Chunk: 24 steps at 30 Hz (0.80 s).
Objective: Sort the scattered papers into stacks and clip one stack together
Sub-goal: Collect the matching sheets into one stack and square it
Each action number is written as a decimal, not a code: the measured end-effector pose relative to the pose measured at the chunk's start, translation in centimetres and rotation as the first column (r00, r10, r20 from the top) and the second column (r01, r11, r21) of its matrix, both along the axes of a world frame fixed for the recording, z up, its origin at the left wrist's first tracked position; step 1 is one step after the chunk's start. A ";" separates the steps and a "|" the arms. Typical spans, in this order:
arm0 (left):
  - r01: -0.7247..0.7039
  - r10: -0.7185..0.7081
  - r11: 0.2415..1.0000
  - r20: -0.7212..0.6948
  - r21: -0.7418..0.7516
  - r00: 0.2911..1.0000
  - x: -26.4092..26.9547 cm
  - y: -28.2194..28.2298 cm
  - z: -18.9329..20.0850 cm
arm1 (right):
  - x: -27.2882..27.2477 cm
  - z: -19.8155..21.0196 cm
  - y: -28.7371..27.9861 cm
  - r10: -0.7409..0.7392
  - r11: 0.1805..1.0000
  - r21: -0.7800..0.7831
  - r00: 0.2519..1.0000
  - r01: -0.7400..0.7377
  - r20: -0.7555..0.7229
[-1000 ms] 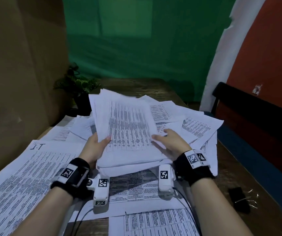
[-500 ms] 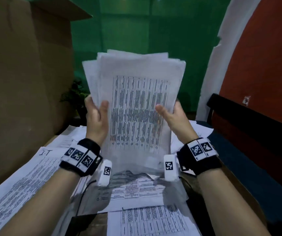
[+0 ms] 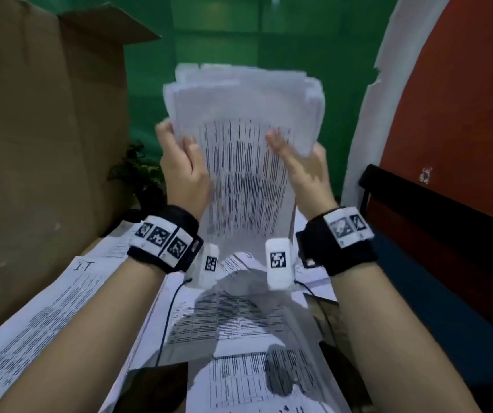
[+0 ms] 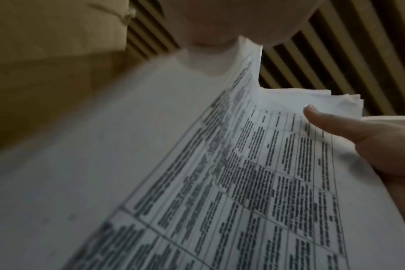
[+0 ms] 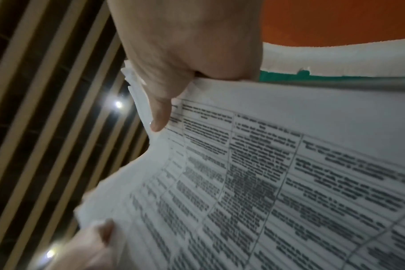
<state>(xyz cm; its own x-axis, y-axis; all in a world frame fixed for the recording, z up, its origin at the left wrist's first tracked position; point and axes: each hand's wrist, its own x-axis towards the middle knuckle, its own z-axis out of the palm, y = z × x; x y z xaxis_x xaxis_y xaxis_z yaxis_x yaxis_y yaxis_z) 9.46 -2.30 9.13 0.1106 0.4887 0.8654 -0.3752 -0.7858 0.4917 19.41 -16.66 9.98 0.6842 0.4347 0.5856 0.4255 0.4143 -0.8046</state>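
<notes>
A thick stack of printed papers (image 3: 245,150) stands upright in front of me, lifted off the table. My left hand (image 3: 179,162) grips its left edge, thumb on the printed front. My right hand (image 3: 302,165) grips the right edge the same way. In the left wrist view the stack (image 4: 220,182) fills the frame, with the right hand's thumb (image 4: 324,124) lying on the front sheet. The right wrist view shows my right hand (image 5: 173,76) pinching the stack (image 5: 266,173) at its edge. More printed sheets (image 3: 227,320) lie scattered on the table below.
A large cardboard box (image 3: 45,144) stands at the left. A small potted plant (image 3: 138,171) sits behind the papers. A dark bench or chair frame (image 3: 418,210) runs along the right, beside a red wall. A cable (image 3: 167,317) trails across the sheets.
Both hands have lifted the stack from lying on the table pile to standing upright, and moved their grip higher up its side edges.
</notes>
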 end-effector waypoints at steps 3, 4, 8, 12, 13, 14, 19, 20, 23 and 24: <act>0.067 -0.067 0.998 -0.036 -0.003 0.997 -0.8 2.2 0.8 | 1.6 0.5 -0.6 -0.058 0.998 -0.019 0.997 0.057 -0.046; 0.087 -0.091 0.995 -0.075 -0.058 0.993 -0.9 3.0 0.3 | 2.4 -0.2 -0.8 -0.053 0.998 -0.028 0.994 0.050 -0.091; 0.140 -0.178 0.969 -0.185 -0.203 0.966 -0.4 2.4 -2.7 | 2.7 -3.3 0.0 0.006 0.992 -0.121 0.982 -0.029 -0.189; 0.069 -0.082 0.982 -0.067 -0.176 0.994 0.3 0.8 -1.6 | 2.3 -3.2 1.2 -0.070 0.996 -0.063 0.988 0.062 -0.137; 0.055 -0.063 0.975 -0.032 -0.216 0.997 0.4 1.2 -1.5 | 2.6 -3.3 1.1 -0.054 0.997 -0.059 0.987 0.046 -0.149; 0.042 -0.054 0.960 -0.037 -0.277 0.998 0.4 1.9 -1.8 | 3.1 -3.6 0.9 -0.028 0.997 -0.075 0.986 0.015 -0.167; -0.003 -0.184 0.906 -0.400 -0.424 0.898 1.9 3.3 -5.1 | 3.5 -6.7 1.3 -0.059 0.966 -0.257 0.988 0.019 -0.146; -0.003 -0.176 0.915 -0.403 -0.404 0.898 2.0 3.1 -5.0 | 3.2 -6.4 1.8 -0.135 0.973 -0.206 0.984 0.108 -0.120; -0.091 -0.116 0.903 -0.442 -0.420 0.890 2.3 4.7 -5.3 | 3.4 -4.6 2.4 -0.338 0.935 0.036 0.919 0.352 -0.202; -0.146 -0.105 0.869 -0.465 -0.473 0.879 2.1 5.7 -5.9 | 4.1 -4.0 2.3 -0.385 0.897 0.096 0.870 0.431 -0.309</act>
